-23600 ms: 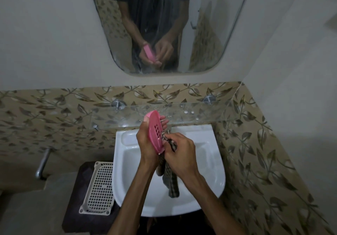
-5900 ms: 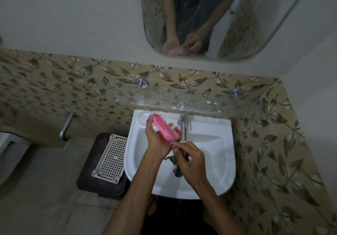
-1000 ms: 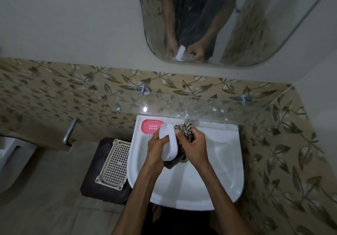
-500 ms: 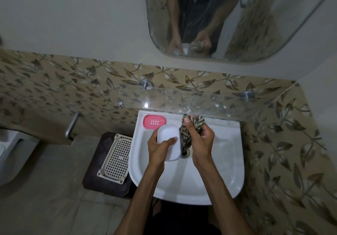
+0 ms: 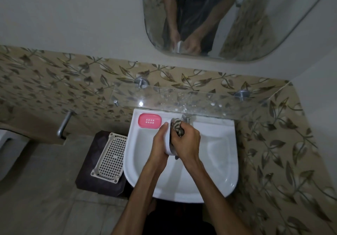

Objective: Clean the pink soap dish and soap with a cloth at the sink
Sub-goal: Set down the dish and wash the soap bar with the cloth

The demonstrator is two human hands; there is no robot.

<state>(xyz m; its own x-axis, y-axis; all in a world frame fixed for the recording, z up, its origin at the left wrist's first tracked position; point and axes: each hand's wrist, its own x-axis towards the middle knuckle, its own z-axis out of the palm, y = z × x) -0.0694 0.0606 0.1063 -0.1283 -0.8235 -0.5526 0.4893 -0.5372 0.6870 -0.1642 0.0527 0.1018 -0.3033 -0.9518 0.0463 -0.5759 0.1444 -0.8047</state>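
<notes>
A wall of leaf-patterned tiles (image 5: 54, 81) is running behind everything, with a mirror (image 5: 237, 19) hanging above it and showing the person's arms and hands in reflection. Below the mirror a glass shelf (image 5: 182, 103) is jutting out over a white sink (image 5: 215, 154), and a tap (image 5: 185, 118) is peeking out just under the shelf's edge. To the left of the sink a white plastic basket (image 5: 110, 159) is leaning on a dark stool (image 5: 87, 169), and a metal bar (image 5: 63, 125) is sticking out of the wall further left. The pink soap dish (image 5: 149, 121) is sitting flat on the sink's back left corner, well apart from both hands. Over the basin the left hand (image 5: 160, 143) is curling its fingers around a white oval piece (image 5: 168, 143), holding it on edge; whether this is the soap or a part of the dish cannot be told. The right hand (image 5: 187, 141) is gripping a bunched striped cloth (image 5: 177, 127) and pressing it against the white piece's right face, the cloth's top sticking up above the knuckles, just below the tap
</notes>
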